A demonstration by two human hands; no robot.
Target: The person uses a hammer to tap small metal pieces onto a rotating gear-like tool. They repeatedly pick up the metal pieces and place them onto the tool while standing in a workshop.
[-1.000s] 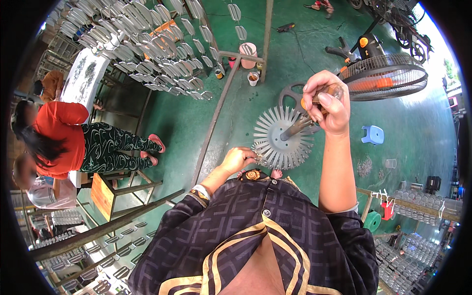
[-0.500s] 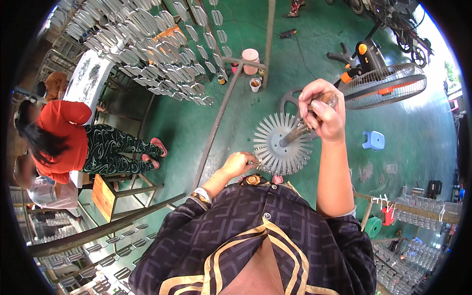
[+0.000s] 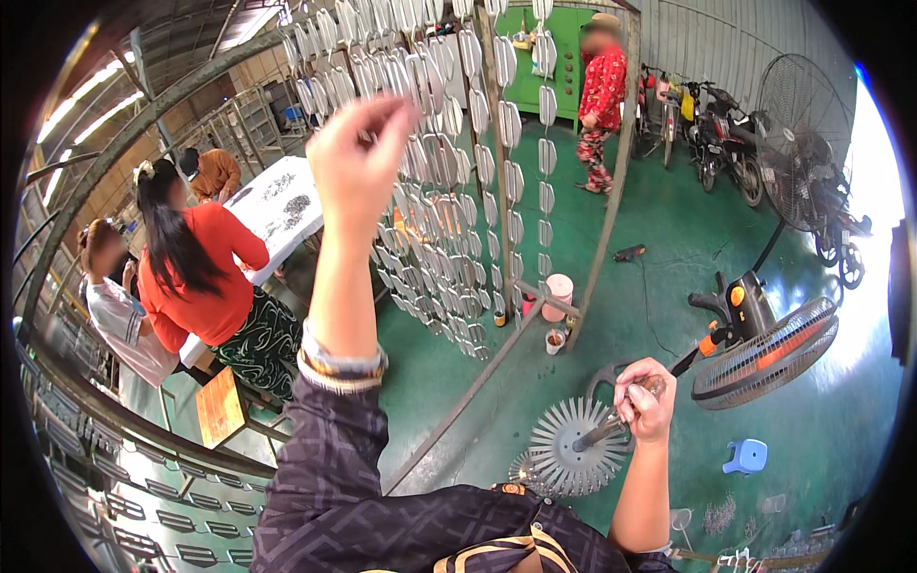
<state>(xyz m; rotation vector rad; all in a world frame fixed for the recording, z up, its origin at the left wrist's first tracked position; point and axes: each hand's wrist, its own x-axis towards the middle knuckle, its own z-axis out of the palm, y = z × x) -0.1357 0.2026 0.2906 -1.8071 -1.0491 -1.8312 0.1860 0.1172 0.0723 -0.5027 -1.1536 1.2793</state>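
My left hand (image 3: 358, 162) is raised in front of rows of silver oval metal pieces (image 3: 425, 81) hanging in vertical strings. Its fingers curl toward the thumb, slightly blurred; whatever may be between them is hidden. Lower right, my right hand (image 3: 648, 411) is closed round a hand tool with a brownish handle (image 3: 655, 384) and a metal end; its exact kind is unclear. Just beside that hand is a round grey metal wheel (image 3: 554, 444) with many flat radiating blades and a central post (image 3: 597, 435). A smaller spoked disc (image 3: 522, 468) shows at its left edge.
A metal frame bar (image 3: 468, 406) slants across the floor. An orange-black fan (image 3: 764, 353) stands right, near a blue stool (image 3: 745, 456). A pink bucket (image 3: 558, 294) and white cup (image 3: 554, 341) stand ahead. People are left by a white table (image 3: 277, 205); another person (image 3: 600, 105) stands far back.
My left hand has risen from beside the bladed wheel up to the hanging metal pieces. The view has tilted up. My right hand still grips the tool near the wheel.
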